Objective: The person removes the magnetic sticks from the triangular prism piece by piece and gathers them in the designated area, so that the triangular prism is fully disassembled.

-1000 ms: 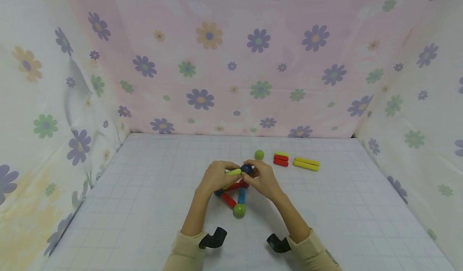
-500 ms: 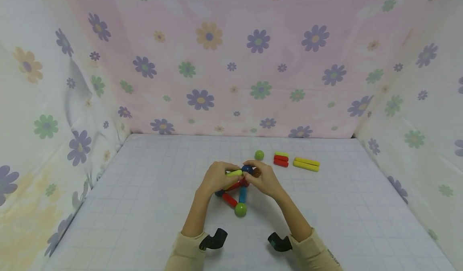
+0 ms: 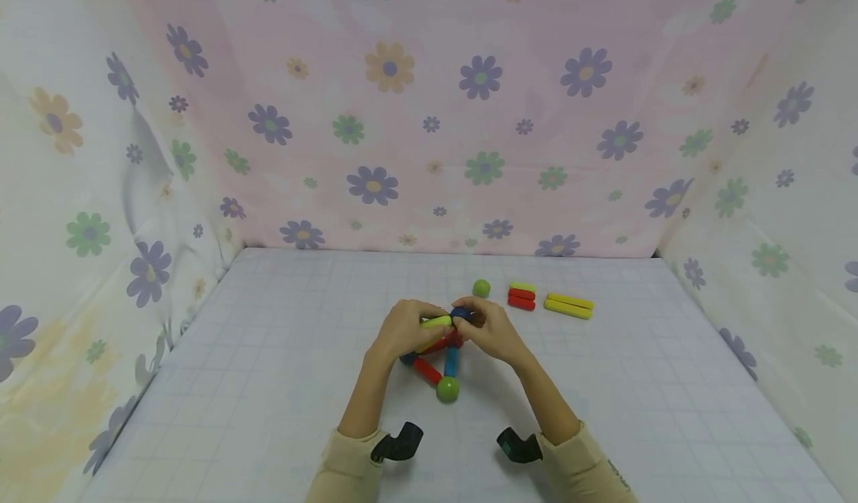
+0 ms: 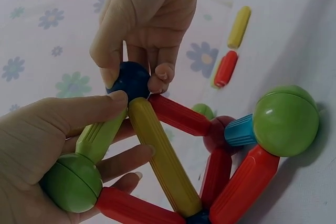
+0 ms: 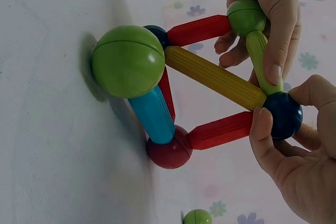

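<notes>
My left hand pinches a lime-green rod between thumb and fingers. A green ball sits at that rod's other end, against the hand. With fingertips and thumb, my right hand grips a dark blue ball where the lime rod, a long yellow rod and a red rod meet. These belong to a ball-and-rod frame that leans up from the table. Lower in it are a dark red ball, a blue rod and a larger-looking green ball.
Behind the hands, a loose green ball lies on the white table. To its right are short red rods with a lime rod, then two yellow rods. Flowered cloth surrounds the table's back and sides.
The frame's lower green ball has shifted slightly to the right. Both hands keep their hold on the lime rod and the dark blue ball, with only small movements.
</notes>
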The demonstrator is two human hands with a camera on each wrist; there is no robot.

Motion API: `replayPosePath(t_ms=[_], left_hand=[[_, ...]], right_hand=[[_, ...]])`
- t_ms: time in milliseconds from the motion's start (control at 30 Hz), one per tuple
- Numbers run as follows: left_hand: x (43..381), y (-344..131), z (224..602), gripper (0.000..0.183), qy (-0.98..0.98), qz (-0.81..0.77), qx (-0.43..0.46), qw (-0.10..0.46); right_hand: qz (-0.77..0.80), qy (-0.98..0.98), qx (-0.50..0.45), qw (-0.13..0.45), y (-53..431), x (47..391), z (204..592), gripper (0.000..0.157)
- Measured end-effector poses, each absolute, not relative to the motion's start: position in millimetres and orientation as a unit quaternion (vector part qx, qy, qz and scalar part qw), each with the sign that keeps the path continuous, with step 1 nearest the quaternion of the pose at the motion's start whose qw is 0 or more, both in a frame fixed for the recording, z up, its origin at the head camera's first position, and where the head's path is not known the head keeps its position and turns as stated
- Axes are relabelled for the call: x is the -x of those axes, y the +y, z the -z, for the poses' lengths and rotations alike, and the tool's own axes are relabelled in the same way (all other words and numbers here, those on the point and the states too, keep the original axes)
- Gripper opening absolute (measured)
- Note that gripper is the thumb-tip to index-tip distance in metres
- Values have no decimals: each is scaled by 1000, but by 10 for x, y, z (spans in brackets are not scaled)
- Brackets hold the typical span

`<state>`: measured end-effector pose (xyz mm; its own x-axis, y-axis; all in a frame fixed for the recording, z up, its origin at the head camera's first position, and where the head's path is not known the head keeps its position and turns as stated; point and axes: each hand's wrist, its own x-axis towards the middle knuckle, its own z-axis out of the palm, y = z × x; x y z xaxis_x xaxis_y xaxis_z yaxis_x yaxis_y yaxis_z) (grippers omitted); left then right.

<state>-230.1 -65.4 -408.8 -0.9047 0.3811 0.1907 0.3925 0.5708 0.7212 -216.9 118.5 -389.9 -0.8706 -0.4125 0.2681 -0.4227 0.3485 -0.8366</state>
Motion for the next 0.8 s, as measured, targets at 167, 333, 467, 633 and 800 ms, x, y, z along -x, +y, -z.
replayPosePath(t_ms=[167, 333, 467, 633, 800], left_hand=[[2300, -646, 4088, 23, -884, 412, 220, 4], [2312, -647, 4096, 21, -889, 397, 229, 19], [2304, -668, 4093, 23, -893, 394, 214, 23], [2297, -693, 4090, 27, -893, 403, 198, 15], [2296, -695, 4090, 27, -890, 409, 202, 9]], right_hand=[[-523, -815, -252, -6, 1181, 2188, 3911, 23], [-526, -814, -247, 21, 1186, 2244, 4043, 22], [-512, -823, -234, 72, 1187, 2315, 4237, 25], [-512, -817, -242, 105, 1199, 2329, 4309, 28], [-537, -808, -235, 63, 1229, 2346, 4319, 29]])
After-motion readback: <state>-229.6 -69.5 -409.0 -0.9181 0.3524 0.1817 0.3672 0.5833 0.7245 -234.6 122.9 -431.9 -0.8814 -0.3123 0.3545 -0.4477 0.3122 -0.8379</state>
